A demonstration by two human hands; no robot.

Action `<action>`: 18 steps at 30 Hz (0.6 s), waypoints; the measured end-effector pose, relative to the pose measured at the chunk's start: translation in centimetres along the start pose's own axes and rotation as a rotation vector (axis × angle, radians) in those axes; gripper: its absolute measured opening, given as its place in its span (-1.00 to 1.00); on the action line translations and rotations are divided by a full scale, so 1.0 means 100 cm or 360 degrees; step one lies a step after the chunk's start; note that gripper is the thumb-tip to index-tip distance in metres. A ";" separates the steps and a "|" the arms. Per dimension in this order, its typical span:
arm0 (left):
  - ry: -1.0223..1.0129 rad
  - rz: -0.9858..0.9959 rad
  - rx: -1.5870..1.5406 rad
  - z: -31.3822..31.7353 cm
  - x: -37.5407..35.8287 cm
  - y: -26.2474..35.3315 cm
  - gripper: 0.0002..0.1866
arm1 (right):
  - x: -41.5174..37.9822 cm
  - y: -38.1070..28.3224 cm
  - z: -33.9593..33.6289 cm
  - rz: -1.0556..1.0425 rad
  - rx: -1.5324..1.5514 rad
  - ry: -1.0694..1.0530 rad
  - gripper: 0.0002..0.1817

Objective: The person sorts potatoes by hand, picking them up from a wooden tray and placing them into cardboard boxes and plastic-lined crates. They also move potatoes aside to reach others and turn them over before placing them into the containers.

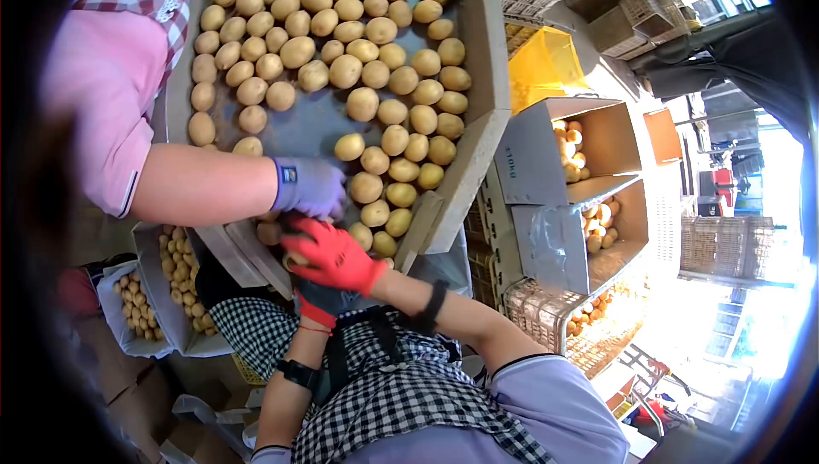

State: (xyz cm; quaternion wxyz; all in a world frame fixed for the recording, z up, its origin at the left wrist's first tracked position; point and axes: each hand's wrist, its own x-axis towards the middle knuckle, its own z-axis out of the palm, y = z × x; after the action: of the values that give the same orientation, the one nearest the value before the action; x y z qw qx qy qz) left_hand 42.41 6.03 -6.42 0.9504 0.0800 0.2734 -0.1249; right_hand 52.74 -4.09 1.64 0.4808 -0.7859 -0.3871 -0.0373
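Round tan potatoes (345, 72) lie spread over a wide tray (316, 114) with raised sides. At the tray's narrow near end, my right hand (337, 255) in a red glove has its fingers curled over a potato (295, 258). My left hand (327, 300), in a red and dark grey glove, is just below and partly under the right one. Its fingers are hidden. A co-worker's hand (309, 187) in a purple glove reaches in from the left, close above my right hand and slightly blurred.
To the right stand open cardboard boxes (537, 157) holding potatoes, above a plastic crate (537, 310). Lined bins (128, 340) of potatoes sit at lower left. A yellow crate (546, 63) and stacked crates (725, 246) stand farther off. The co-worker's arm (209, 182) crosses the tray's left side.
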 end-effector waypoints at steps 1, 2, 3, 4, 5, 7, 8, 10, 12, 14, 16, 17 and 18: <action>-0.0035 0.0002 0.0048 0.006 -0.001 0.003 -0.15 | 0.004 -0.019 -0.036 -0.0161 -0.0100 0.0052 -0.45; -0.0063 0.0003 0.0082 0.012 -0.001 0.003 -0.16 | 0.000 -0.038 -0.080 -0.0312 -0.0188 0.0092 -0.47; -0.0092 0.0008 0.0129 0.015 -0.001 0.004 -0.17 | -0.006 -0.049 -0.136 -0.0290 -0.0257 0.0038 -0.45; -0.0111 0.0017 0.0180 0.017 0.000 0.003 -0.18 | -0.026 -0.039 -0.188 -0.0029 -0.0086 0.0091 -0.38; -0.0113 0.0038 0.0247 0.016 0.001 0.002 -0.19 | -0.010 -0.006 -0.229 -0.0466 -0.0641 0.0805 -0.33; -0.0075 0.0104 0.0435 0.006 0.003 -0.002 -0.21 | 0.027 0.028 -0.303 -0.0075 -0.1911 0.1511 -0.29; -0.0052 0.0166 0.0592 -0.001 0.006 -0.003 -0.22 | 0.024 0.057 -0.330 0.0443 -0.2045 0.1347 -0.34; -0.0106 0.0405 0.1538 -0.013 0.010 -0.003 -0.23 | 0.006 0.109 -0.321 0.1185 -0.1317 0.0759 -0.48; -0.0101 0.0804 0.3675 0.004 0.001 0.001 -0.25 | 0.021 0.080 -0.237 0.0580 -0.1340 0.0458 -0.53; 0.0055 0.0634 0.4109 0.008 -0.013 0.006 -0.26 | 0.020 0.054 -0.150 0.0437 -0.1020 0.0291 -0.50; 0.0115 0.0961 0.3537 0.007 -0.001 -0.004 -0.19 | 0.005 0.040 -0.071 0.0588 -0.1041 0.0276 -0.35; -0.0032 0.0675 0.2280 -0.019 0.003 -0.007 -0.18 | -0.016 0.030 -0.032 0.0675 -0.1003 0.0037 -0.25; -0.0169 0.0417 0.1004 -0.039 0.007 -0.011 -0.17 | -0.039 0.017 -0.006 0.0754 -0.0984 -0.0202 -0.15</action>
State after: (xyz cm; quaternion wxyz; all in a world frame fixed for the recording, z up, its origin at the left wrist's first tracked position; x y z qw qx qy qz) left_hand 40.77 5.73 -10.18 0.8997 0.3978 0.1588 -0.0841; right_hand 51.23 -7.18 -0.96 0.1918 -0.9619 -0.1946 0.0086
